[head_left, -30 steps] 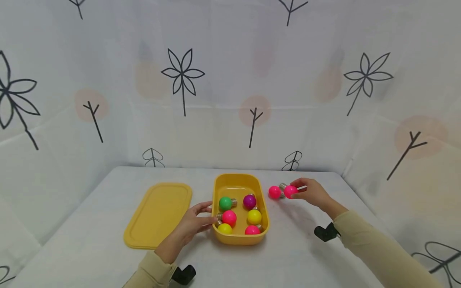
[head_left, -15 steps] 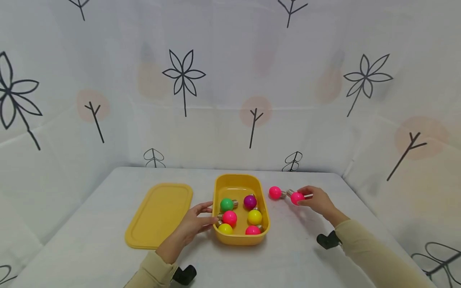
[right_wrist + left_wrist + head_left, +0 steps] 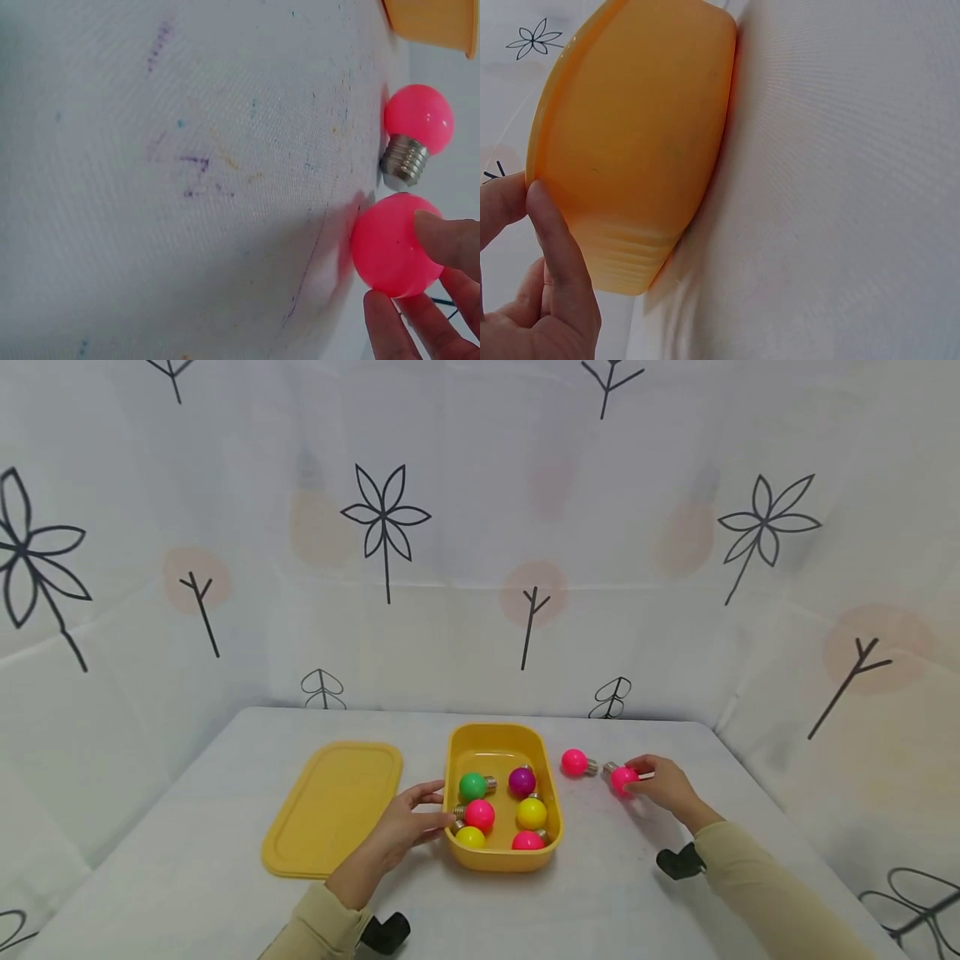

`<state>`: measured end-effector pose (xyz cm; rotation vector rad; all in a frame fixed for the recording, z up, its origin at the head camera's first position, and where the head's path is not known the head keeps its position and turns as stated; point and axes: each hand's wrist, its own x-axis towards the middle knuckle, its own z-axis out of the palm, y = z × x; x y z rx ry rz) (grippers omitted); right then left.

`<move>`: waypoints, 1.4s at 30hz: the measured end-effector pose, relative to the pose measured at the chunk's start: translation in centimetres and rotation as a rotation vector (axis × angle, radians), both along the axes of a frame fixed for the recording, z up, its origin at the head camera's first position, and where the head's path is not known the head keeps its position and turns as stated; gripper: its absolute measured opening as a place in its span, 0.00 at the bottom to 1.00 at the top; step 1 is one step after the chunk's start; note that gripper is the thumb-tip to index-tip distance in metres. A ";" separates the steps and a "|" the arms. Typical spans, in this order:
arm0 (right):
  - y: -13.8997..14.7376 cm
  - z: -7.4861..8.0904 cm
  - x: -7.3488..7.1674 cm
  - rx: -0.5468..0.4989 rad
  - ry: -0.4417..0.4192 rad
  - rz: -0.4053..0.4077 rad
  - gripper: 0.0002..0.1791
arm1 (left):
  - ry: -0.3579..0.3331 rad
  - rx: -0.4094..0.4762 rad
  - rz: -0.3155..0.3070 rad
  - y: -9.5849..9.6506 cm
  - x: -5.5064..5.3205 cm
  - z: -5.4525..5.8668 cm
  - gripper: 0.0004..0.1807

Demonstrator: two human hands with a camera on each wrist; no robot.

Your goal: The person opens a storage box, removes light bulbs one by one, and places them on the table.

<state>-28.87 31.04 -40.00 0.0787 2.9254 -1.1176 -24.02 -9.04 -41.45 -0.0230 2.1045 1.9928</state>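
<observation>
At the left side of the yellow container [image 3: 501, 860], my left hand [image 3: 401, 825] pinches the rim between thumb and finger; the left wrist view shows this grip on the container wall [image 3: 637, 127] close up. To the container's right, my right hand [image 3: 666, 785] holds a pink light bulb [image 3: 623, 781] by its globe, thumb and fingers around it [image 3: 394, 244]. Another pink bulb [image 3: 574, 762] lies just left of it, its metal screw base facing the held one. Inside the container lie several bulbs, among them a green bulb [image 3: 472, 787], a purple bulb [image 3: 522, 782] and a yellow bulb [image 3: 532, 814].
A flat yellow lid [image 3: 330, 810] lies on the white-covered table [image 3: 600, 902] left of the container. Behind the table hangs a white cloth [image 3: 465, 527] printed with flowers and small trees.
My right hand has drawn its pink bulb a little to the right and nearer, so a gap now shows between the two bulbs. The left hand keeps its place at the rim.
</observation>
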 end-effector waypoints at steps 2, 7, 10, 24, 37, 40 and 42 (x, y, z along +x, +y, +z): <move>0.0 -0.1 0.0 -0.003 -0.009 -0.002 0.24 | 0.001 0.002 -0.002 0.0 0.1 0.0 0.35; 0.0 0.1 0.0 0.000 -0.018 0.005 0.24 | 0.000 -0.005 0.008 0.1 0.2 0.2 0.36; 0.0 0.1 0.0 0.000 -0.019 0.013 0.24 | -0.001 -0.008 0.012 0.1 0.2 0.2 0.36; 0.5 0.6 0.0 0.039 -0.028 0.026 0.26 | 0.001 -0.004 0.004 0.1 0.2 0.1 0.35; 0.7 1.8 0.1 0.024 -0.016 0.029 0.27 | -0.011 -0.021 0.019 0.0 0.2 0.1 0.36; 0.2 2.2 0.1 0.019 -0.013 0.031 0.27 | -0.005 -0.023 0.017 0.1 0.3 0.2 0.36; -0.1 2.6 0.1 0.017 -0.004 0.041 0.27 | -0.004 -0.023 0.016 0.1 0.4 0.2 0.36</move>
